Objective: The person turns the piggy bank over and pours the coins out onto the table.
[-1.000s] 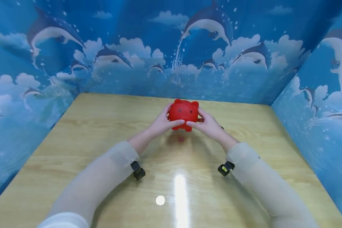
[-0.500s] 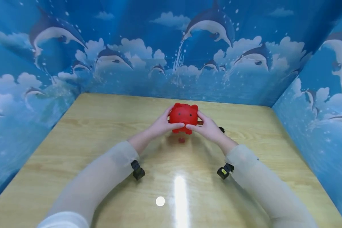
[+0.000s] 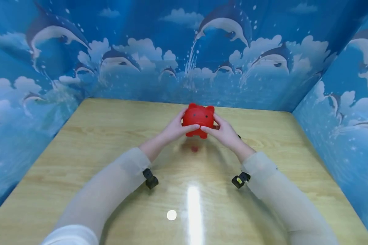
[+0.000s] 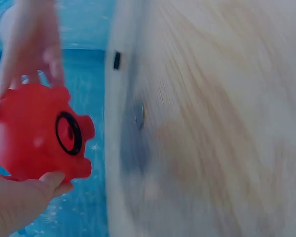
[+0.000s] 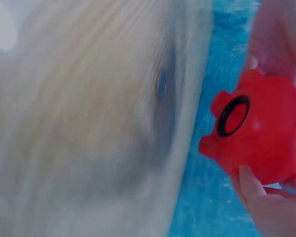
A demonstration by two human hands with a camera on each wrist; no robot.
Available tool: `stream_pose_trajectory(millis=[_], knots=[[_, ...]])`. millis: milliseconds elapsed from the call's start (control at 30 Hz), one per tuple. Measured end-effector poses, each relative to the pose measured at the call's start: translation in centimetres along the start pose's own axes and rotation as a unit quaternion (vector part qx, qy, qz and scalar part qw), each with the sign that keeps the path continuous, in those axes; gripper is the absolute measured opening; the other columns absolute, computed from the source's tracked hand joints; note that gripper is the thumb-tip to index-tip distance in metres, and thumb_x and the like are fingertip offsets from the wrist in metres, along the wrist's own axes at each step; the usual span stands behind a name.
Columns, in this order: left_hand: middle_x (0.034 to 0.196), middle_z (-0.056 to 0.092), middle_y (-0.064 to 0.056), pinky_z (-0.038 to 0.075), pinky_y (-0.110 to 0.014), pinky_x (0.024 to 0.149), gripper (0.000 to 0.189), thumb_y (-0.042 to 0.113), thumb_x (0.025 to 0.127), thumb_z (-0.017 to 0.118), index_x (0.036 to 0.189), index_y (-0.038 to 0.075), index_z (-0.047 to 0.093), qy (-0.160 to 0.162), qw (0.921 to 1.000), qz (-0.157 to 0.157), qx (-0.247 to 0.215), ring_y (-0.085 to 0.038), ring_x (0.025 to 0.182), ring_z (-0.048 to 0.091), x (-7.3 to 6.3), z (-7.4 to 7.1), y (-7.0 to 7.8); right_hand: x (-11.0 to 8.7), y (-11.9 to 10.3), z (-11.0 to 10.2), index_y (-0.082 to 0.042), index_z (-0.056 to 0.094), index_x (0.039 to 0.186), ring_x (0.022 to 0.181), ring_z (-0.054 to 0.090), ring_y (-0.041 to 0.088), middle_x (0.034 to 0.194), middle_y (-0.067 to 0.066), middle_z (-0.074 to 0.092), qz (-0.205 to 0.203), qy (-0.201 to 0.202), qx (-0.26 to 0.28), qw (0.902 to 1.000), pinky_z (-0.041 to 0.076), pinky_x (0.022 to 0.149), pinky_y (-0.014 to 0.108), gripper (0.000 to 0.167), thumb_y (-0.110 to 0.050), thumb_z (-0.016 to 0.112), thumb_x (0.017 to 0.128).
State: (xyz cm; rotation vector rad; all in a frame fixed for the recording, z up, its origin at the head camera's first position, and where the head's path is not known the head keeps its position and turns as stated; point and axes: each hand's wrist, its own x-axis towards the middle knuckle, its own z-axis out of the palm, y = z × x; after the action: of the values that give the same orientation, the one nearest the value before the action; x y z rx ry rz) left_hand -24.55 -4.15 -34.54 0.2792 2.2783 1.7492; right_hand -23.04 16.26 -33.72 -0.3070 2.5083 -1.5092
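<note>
A red piggy bank (image 3: 199, 117) with small ears and dark eyes is held up over the far part of the table. My left hand (image 3: 176, 126) grips its left side and my right hand (image 3: 225, 134) its right side, both thumbs across the front. In the left wrist view, a black-rimmed round hole (image 4: 69, 133) shows on its underside between the stubby feet. Below it, a shiny coin-like disc (image 4: 139, 114) lies on the wood, also seen in the right wrist view as a thin disc (image 5: 161, 85). Most of the fingers are hidden behind the piggy bank.
A small black piece (image 4: 117, 60) lies on the table near the far edge, mostly hidden behind my right hand in the head view. Dolphin-printed blue walls (image 3: 184, 85) border the wooden table (image 3: 125, 119). Bright light spots reflect off its surface.
The piggy bank dips slightly toward the table at half a second ago, then rises again, both hands moving with it. The disc under it stays in place.
</note>
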Motion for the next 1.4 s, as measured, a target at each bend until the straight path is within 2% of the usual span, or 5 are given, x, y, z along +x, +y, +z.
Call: stream_pose_trajectory(millis=[267, 500, 767, 1000, 1400], knots=[[0.138, 0.041, -0.004, 0.047, -0.041, 0.091, 0.089, 0.045, 0.079, 0.070, 0.148, 0.018, 0.020, -0.031, 0.9981, -0.042, 0.032, -0.023, 0.120, 0.042, 1.5, 0.0, -0.7, 1.1, 0.7, -0.1, -0.022, 0.024, 0.148, 0.132, 0.031, 0.028, 0.148, 0.004, 0.031, 0.052, -0.036, -0.005, 0.9980, 0.040, 0.098, 0.046, 0.082, -0.054, 0.062, 0.083], [0.144, 0.033, 0.000, 0.050, -0.037, 0.087, 0.091, 0.035, 0.078, 0.075, 0.149, 0.027, 0.019, 0.021, 0.9983, 0.054, -0.003, -0.022, 0.124, 0.038, 2.6, 0.2, -0.1, 2.1, 1.0, -0.4, -0.027, 0.022, 0.149, 0.130, 0.036, 0.024, 0.151, -0.003, 0.025, -0.018, 0.036, 0.025, 0.9989, 0.045, 0.094, 0.041, 0.081, -0.045, 0.066, 0.083], [0.140, 0.039, -0.003, 0.046, -0.039, 0.091, 0.086, 0.044, 0.080, 0.070, 0.147, 0.019, 0.022, -0.005, 0.9998, -0.016, 0.011, -0.023, 0.121, 0.041, 3.4, 0.1, -1.0, 3.1, 1.1, -0.8, -0.023, 0.029, 0.147, 0.132, 0.030, 0.026, 0.147, 0.001, 0.033, 0.031, -0.010, -0.006, 0.9995, 0.046, 0.092, 0.044, 0.079, -0.053, 0.064, 0.082], [0.142, 0.036, -0.007, 0.042, -0.045, 0.096, 0.086, 0.043, 0.082, 0.068, 0.148, 0.018, 0.018, -0.037, 0.9955, -0.087, 0.002, -0.027, 0.123, 0.039, 3.0, -1.0, 0.9, 3.4, -0.9, -1.3, -0.017, 0.025, 0.148, 0.124, 0.041, 0.029, 0.142, 0.010, 0.038, 0.067, -0.071, 0.000, 0.9953, 0.042, 0.096, 0.047, 0.076, -0.049, 0.059, 0.087], [0.137, 0.042, -0.009, 0.043, -0.045, 0.095, 0.080, 0.046, 0.084, 0.065, 0.145, 0.013, 0.027, -0.070, 0.9886, -0.132, 0.017, -0.028, 0.119, 0.042, 2.6, -1.4, 1.4, 3.2, -1.6, -1.4, -0.011, 0.027, 0.146, 0.124, 0.041, 0.033, 0.143, 0.013, 0.037, 0.093, -0.130, -0.040, 0.9864, 0.040, 0.098, 0.048, 0.071, -0.051, 0.050, 0.092]])
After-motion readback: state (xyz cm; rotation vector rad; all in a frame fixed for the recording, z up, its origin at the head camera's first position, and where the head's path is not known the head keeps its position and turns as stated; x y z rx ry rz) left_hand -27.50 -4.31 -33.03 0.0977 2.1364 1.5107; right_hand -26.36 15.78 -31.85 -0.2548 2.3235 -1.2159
